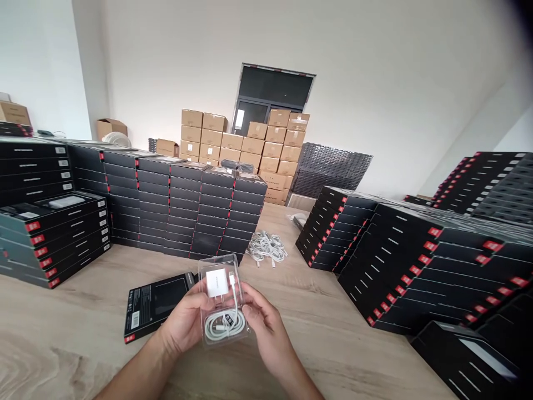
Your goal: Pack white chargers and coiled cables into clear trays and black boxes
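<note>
Wood-grain tabletop (316, 328), pale. Held above it: clear plastic tray (231, 261), glossy, tilted, white square charger (216, 282) up top, coiled white cable (225, 328) below, dark tag on coil. Left hand (187, 319) and right hand (266, 328) close around opposite edges. Flat black box (160, 300) near left hand; loose white cables (268, 247), black box stacks (187, 205) beyond.
</note>
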Demonstrator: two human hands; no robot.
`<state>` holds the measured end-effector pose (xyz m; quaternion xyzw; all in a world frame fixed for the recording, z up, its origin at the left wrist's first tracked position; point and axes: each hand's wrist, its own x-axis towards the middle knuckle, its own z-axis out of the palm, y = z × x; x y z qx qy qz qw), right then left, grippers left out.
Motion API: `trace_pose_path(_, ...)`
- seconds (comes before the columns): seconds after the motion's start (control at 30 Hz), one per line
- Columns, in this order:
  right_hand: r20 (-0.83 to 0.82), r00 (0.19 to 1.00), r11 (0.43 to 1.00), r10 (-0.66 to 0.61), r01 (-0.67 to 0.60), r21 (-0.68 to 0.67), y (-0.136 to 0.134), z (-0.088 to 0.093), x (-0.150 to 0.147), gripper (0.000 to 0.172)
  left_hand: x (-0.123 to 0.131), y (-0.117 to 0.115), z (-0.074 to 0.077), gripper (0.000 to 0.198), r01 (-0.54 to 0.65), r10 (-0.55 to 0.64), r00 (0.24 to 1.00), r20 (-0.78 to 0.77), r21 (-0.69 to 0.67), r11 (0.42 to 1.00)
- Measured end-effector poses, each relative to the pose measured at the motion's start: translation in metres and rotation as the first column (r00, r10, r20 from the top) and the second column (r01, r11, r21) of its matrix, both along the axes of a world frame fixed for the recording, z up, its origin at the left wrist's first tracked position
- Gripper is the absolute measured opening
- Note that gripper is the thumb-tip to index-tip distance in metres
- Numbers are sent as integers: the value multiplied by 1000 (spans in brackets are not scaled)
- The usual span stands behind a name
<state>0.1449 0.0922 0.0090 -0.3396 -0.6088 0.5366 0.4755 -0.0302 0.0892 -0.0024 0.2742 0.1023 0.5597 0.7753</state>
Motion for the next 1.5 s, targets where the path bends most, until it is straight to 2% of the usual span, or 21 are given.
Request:
trace_pose_path(0.2,50,997,988,-59,65,-143,5,-5,4,57,-1,-1,0,58,9,-11,998,-58,-43,999)
trace_pose_path(0.3,1,999,983,-52,51,-176,8,-8,8,67,1,-3,0,52,14,-23,990,-143,-61,998)
trace_pose_path(0.4,-68,997,981,-45,31,-192,11,-7,13,70,6,-6,0,59,118,-135,946,-295,-74,990)
trace_pose_path(0.47,-71,997,972,-30,12,-234,13,-5,17,62,6,-8,3,66,184,-203,879,-431,-85,979)
trace_pose_path(0.5,-72,997,965,-40,19,-263,15,-5,19,55,4,-9,5,67,163,-178,844,-506,-75,984)
trace_pose_path(0.53,-85,994,954,-72,43,-297,17,-5,22,47,1,-8,8,67,90,-93,808,-582,-35,995)
trace_pose_path(0.57,-112,986,940,-122,78,-332,20,-5,24,41,-4,-7,11,65,-30,50,757,-651,41,999)
trace_pose_path(0.6,-148,972,924,-182,118,-363,24,-6,27,36,-11,-5,14,63,-160,217,670,-710,146,976)
trace_pose_path(0.63,-186,952,909,-242,156,-387,27,-8,31,32,-18,-2,15,59,-268,377,541,-752,271,925)
trace_pose_path(0.67,-220,931,896,-292,186,-402,31,-9,34,28,-27,1,16,55,-315,491,377,-785,390,865)
trace_pose_path(0.7,-247,911,888,-329,209,-411,35,-11,37,26,-35,5,15,51,-288,547,200,-813,485,826)
trace_pose_path(0.77,-289,883,880,-369,232,-413,40,-14,43,23,-51,11,8,47,-113,555,-139,-820,570,814)
trace_pose_path(0.8,-308,872,878,-381,237,-415,42,-15,45,22,-57,13,3,49,-25,528,-272,-804,555,832)
trace_pose_path(0.83,-324,862,877,-390,240,-417,42,-15,46,22,-61,14,-1,50,38,503,-373,-780,528,848)
trace_pose_path(0.9,-369,846,885,-386,226,-408,41,-14,45,25,-65,15,-7,53,98,457,-481,-748,472,876)
trace_pose_path(0.97,-443,826,910,-349,184,-372,37,-12,39,33,-63,12,-7,57,130,457,-501,-735,458,879)
trace_pose_path(1.1,-543,787,951,-293,184,-247,24,-8,20,46,-45,3,5,71,214,574,-430,-697,539,815)
trace_pose_path(1.2,-478,815,944,-329,299,-140,18,-10,9,51,-33,-1,12,76,236,672,-404,-621,639,732)
trace_pose_path(1.3,-375,858,932,-351,356,-59,17,-13,7,56,-29,2,9,79,211,730,-448,-516,732,648)
trace_pose_path(1.4,-320,890,944,-325,324,-57,19,-11,13,56,-32,7,4,85,218,778,-450,-439,791,572)
trace_pose_path(1.5,-338,907,967,-253,239,-84,20,-3,20,52,-33,6,4,89,248,817,-370,-443,800,546)
